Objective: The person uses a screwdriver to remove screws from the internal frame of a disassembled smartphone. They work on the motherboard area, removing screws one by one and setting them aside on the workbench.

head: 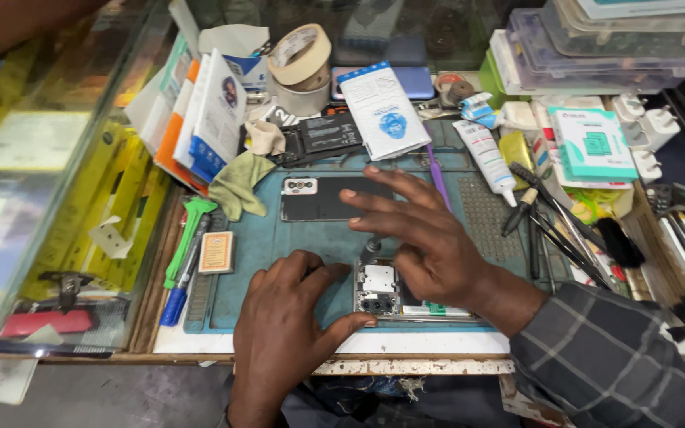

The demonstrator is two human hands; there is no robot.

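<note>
An opened phone point(382, 292) lies face down on the blue work mat point(279, 238), its inner metal shields and camera modules showing. My left hand point(287, 325) rests flat on the mat against the phone's left edge, thumb along its lower corner. My right hand point(426, 238) covers the phone's right part and holds a small dark-tipped tool point(369, 250) upright on the phone's top edge. The dark back cover point(323, 198) with its camera cutout lies on the mat just beyond.
Tape rolls point(301, 59), packets, a white tube point(485, 154) and a purple pry tool point(438, 178) crowd the back. Tweezers and screwdrivers point(552, 222) lie at the right, green and blue tools point(184, 246) at the left, beside a glass case point(49, 158).
</note>
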